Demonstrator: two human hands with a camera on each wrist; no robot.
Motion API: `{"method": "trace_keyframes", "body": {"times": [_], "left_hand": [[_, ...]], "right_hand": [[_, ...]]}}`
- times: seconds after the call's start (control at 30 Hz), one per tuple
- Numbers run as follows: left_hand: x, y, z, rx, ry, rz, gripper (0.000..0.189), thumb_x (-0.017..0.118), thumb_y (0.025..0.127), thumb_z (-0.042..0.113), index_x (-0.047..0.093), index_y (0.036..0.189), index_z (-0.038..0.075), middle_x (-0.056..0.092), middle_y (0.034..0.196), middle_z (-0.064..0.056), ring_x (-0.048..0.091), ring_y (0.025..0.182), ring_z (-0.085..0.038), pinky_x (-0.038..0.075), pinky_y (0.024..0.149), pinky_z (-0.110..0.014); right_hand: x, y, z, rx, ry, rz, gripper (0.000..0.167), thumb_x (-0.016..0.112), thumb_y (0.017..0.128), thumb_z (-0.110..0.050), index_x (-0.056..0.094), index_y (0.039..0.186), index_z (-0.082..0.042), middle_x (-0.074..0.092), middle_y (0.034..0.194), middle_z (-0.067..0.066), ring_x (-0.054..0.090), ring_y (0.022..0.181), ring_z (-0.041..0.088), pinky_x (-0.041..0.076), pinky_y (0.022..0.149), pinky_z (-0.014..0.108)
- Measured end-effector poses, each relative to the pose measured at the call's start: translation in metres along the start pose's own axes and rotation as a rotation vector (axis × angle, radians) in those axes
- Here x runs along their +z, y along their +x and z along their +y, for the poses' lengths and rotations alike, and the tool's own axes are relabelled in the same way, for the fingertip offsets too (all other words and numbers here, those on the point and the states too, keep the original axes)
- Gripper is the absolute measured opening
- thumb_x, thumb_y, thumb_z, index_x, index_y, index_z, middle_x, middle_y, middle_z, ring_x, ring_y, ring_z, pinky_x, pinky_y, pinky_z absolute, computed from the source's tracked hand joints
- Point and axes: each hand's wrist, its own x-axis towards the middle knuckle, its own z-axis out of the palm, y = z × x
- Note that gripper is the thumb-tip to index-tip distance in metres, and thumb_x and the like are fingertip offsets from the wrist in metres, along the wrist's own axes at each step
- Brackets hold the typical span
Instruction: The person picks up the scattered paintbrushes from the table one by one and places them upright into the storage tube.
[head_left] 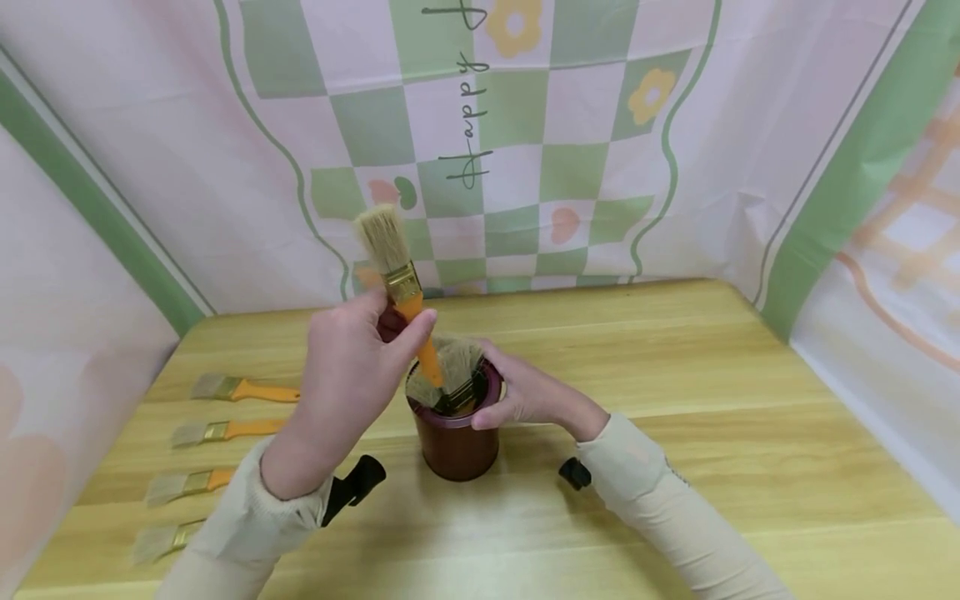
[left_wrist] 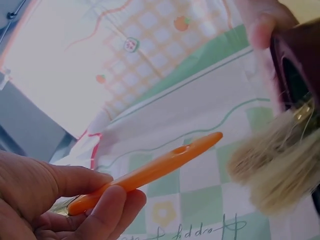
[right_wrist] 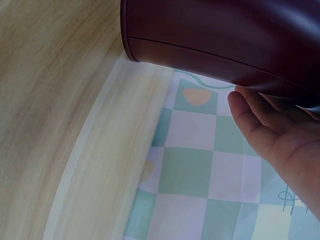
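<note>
My left hand [head_left: 348,375] pinches a paintbrush [head_left: 408,304] by its orange handle [left_wrist: 150,172], between thumb and fingers. Its pale bristles point up and its handle tip slants down over the mouth of a dark red can [head_left: 459,450]. In the left wrist view that tip is apart from the can and its contents. Bristle-up brushes [head_left: 457,362] stand inside the can; their handles are mostly hidden. My right hand [head_left: 528,392] holds the can near its rim, thumb in front and fingers at the far side. The right wrist view shows fingers [right_wrist: 255,120] against the can's wall [right_wrist: 200,35].
Several paintbrushes lie in a column at the table's left, among them a top one [head_left: 247,388] and a bottom one [head_left: 168,540], handles partly behind my left arm. The wooden table [head_left: 675,367] ends at a checked cloth [head_left: 517,108]. Black wrist-camera parts [head_left: 363,479] jut near my sleeves.
</note>
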Motion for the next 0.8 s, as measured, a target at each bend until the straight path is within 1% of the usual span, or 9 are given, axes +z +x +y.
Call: {"method": "trace_keyframes", "body": {"times": [0.2,0.33,0.43,0.53,0.67,0.8], "left_hand": [[0.012,-0.002,0.002,0.028,0.011,-0.024,0.022,0.074,0.084,0.016,0.064,0.072,0.001,0.069,0.067,-0.01,0.066,0.06,-0.02,0.054,0.056,-0.031],[0.018,-0.002,0.002,0.038,0.033,-0.035,0.024,0.073,0.085,0.017,0.062,0.07,0.002,0.069,0.067,-0.01,0.066,0.059,-0.019,0.054,0.055,-0.03],[0.021,-0.003,0.002,0.04,0.049,-0.049,0.025,0.074,0.084,0.019,0.062,0.07,0.002,0.068,0.066,-0.009,0.065,0.057,-0.018,0.053,0.053,-0.029],[0.024,-0.004,0.002,0.045,0.066,-0.059,0.027,0.075,0.084,0.02,0.06,0.07,0.002,0.066,0.065,-0.009,0.063,0.056,-0.018,0.051,0.051,-0.027],[0.027,-0.005,0.001,0.058,0.076,-0.057,0.027,0.077,0.082,0.02,0.06,0.071,0.002,0.065,0.065,-0.008,0.062,0.056,-0.017,0.05,0.05,-0.026],[0.028,-0.006,0.002,0.073,0.08,-0.052,0.027,0.078,0.081,0.021,0.06,0.071,0.002,0.065,0.064,-0.009,0.062,0.055,-0.018,0.05,0.049,-0.026]], "right_hand": [[0.0,0.0,0.001,-0.013,-0.027,-0.002,0.11,0.072,0.07,-0.067,0.022,0.151,-0.013,0.045,0.145,0.01,0.046,0.132,0.024,0.037,0.11,0.046],[-0.001,-0.001,0.001,0.008,-0.006,-0.011,0.11,0.072,0.07,-0.066,0.02,0.151,-0.014,0.044,0.146,0.01,0.045,0.132,0.024,0.037,0.11,0.045],[0.0,-0.001,0.001,0.025,0.01,-0.014,0.111,0.072,0.07,-0.066,0.018,0.152,-0.016,0.042,0.147,0.008,0.045,0.133,0.023,0.037,0.11,0.044],[0.0,-0.001,0.0,0.023,0.019,-0.014,0.112,0.072,0.069,-0.066,0.015,0.153,-0.018,0.04,0.149,0.007,0.044,0.134,0.022,0.037,0.11,0.045],[0.0,-0.001,0.0,0.014,0.015,-0.011,0.114,0.072,0.069,-0.067,0.013,0.154,-0.019,0.036,0.152,0.007,0.041,0.136,0.022,0.034,0.112,0.045],[0.0,0.0,0.0,0.012,0.008,-0.01,0.114,0.071,0.069,-0.068,0.013,0.154,-0.021,0.035,0.153,0.006,0.041,0.136,0.021,0.034,0.113,0.044]]}}
